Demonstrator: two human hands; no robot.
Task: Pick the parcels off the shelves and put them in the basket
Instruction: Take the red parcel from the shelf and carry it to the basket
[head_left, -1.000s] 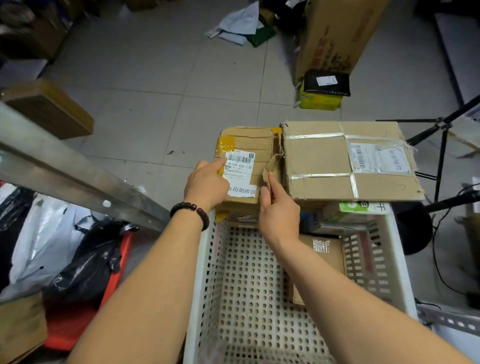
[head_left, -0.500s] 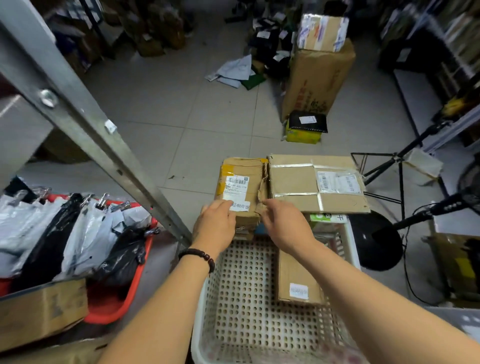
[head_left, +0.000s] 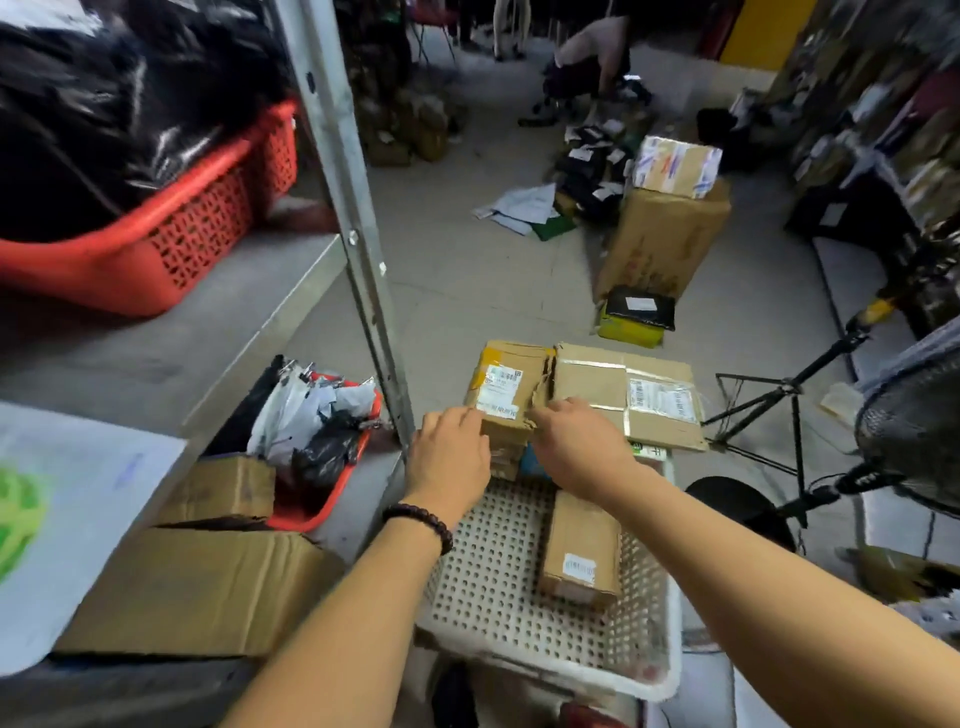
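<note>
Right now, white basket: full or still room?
Still room. Much of the perforated floor of the white basket shows bare; one small box lies flat inside, and taped boxes sit piled at its far end.

Left hand slid back to parcel's near edge; right hand too.

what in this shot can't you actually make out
Head view only:
- Whether the left hand and right hand grip the small taped parcel: the hands' backs hide the contact.
- What lies under it and the flat parcel at the far end of the white basket: both cover it.
- Text on the labels: too small and blurred.
- Black bags in the red basket: motion blur.
</note>
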